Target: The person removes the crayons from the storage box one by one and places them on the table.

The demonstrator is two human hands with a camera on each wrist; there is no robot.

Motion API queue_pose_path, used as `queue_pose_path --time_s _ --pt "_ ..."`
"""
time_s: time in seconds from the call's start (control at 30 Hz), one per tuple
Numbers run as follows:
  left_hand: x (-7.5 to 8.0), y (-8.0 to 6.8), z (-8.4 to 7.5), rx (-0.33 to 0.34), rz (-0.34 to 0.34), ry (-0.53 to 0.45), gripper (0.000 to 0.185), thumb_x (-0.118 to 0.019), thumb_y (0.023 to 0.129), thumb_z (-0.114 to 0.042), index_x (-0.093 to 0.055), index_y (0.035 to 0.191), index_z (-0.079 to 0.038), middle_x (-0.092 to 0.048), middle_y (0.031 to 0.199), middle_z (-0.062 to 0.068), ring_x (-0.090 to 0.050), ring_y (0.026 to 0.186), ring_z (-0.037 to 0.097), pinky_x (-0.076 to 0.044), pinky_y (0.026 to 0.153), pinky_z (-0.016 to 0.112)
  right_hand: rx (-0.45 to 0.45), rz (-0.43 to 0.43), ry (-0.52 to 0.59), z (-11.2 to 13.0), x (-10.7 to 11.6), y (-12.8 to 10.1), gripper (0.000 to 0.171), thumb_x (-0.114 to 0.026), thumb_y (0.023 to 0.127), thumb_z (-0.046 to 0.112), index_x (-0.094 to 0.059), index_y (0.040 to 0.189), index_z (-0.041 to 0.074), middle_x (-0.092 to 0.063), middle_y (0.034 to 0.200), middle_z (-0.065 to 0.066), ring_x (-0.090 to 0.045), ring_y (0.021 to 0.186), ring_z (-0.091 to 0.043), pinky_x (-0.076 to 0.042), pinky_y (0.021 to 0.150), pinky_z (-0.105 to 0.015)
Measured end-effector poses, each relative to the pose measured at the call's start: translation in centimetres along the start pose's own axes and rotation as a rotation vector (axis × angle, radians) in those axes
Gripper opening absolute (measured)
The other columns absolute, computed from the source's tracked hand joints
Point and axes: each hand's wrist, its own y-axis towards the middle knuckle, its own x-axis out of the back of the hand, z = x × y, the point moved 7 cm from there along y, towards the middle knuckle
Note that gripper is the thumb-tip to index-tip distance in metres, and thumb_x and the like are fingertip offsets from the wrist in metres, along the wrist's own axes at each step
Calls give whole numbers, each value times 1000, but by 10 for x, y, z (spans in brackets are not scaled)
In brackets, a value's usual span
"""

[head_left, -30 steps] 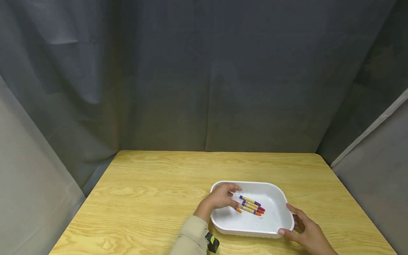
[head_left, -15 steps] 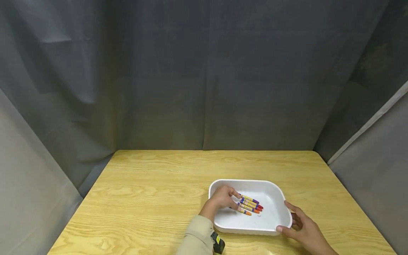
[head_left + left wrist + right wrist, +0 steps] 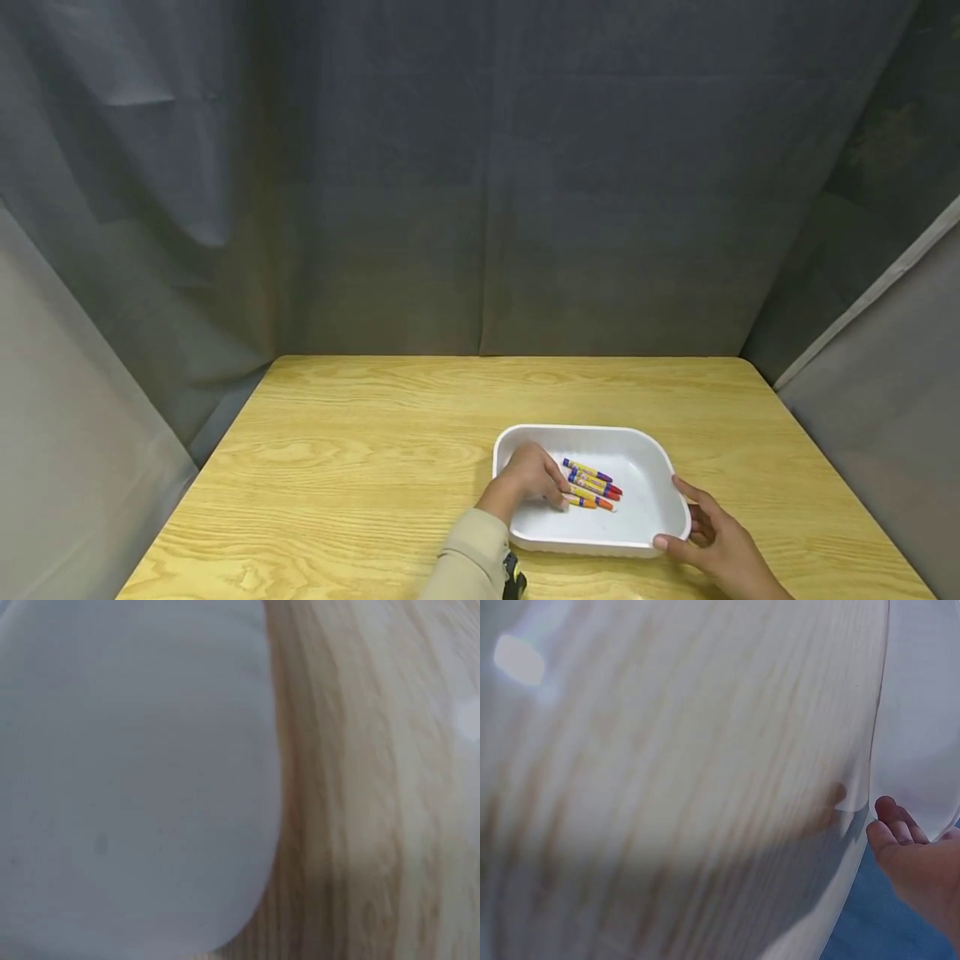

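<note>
A white tray (image 3: 637,500) stands on the wooden table, with several crayons in yellow wrappers lying in it. A purple-tipped crayon (image 3: 587,470) is at the back of the row, red-tipped ones (image 3: 596,486) are in the middle and orange-tipped ones (image 3: 581,502) in front. Reaching over the tray's left side, my left hand (image 3: 531,473) has its thumb and finger pinched at the left ends of the orange crayons, which it partly hides. My right hand (image 3: 723,546) grips the tray's right front corner, thumb at the rim. The left wrist view has only tray wall (image 3: 142,765) and table.
The wooden table (image 3: 337,483) spreads out left of the tray and behind it. Dark grey cloth (image 3: 480,183) hangs behind the table, and paler grey panels (image 3: 892,400) flank it. A black wrist device (image 3: 514,577) sits at the left sleeve.
My left hand has lowered into the tray and shifted slightly right. An orange crayon has moved right, up against the others. My right hand keeps its grip on the tray.
</note>
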Motion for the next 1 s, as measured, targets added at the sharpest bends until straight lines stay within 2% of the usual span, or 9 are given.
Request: queue_pose_path --time_s 0.2,0.5,0.67,0.9,1.0 --pt "-3 -1 -1 -26 -29 36 21 -88 51 0 -71 62 -7 -57 52 -9 -45 55 2 -40 57 16 -16 -2 6 -1 0 -1 98 -80 70 38 -26 146 6 -46 129 -27 -53 108 -31 -48 82 -30" --pt "7 -1 -13 -126 20 39 15 -84 59 -12 -72 67 -16 -58 68 -16 -45 64 3 -38 64 18 -1 -4 6 1 -1 -3 98 -79 71 39 -25 146 8 -42 133 -28 -51 113 -34 -47 84 -29" --pt "11 -4 -19 -155 35 37 14 -84 60 -12 -72 68 -15 -58 66 -16 -45 58 4 -38 58 18 -8 -11 3 2 -1 -3 98 -80 71 39 -26 146 7 -43 132 -28 -51 112 -34 -48 83 -29" --pt "22 -13 -22 -254 -30 142 13 -80 62 -18 -70 69 -18 -51 74 -14 -47 69 3 -38 63 17 -4 -14 -21 4 -1 0 100 -80 69 42 -26 146 6 -43 132 -28 -52 111 -34 -48 84 -31" --pt "27 -21 -25 -305 -53 141 14 -79 62 -17 -69 71 -18 -53 75 -11 -51 72 8 -39 64 16 -5 -16 -20 2 -1 -1 99 -81 69 39 -27 145 5 -46 128 -28 -54 108 -32 -49 82 -30"
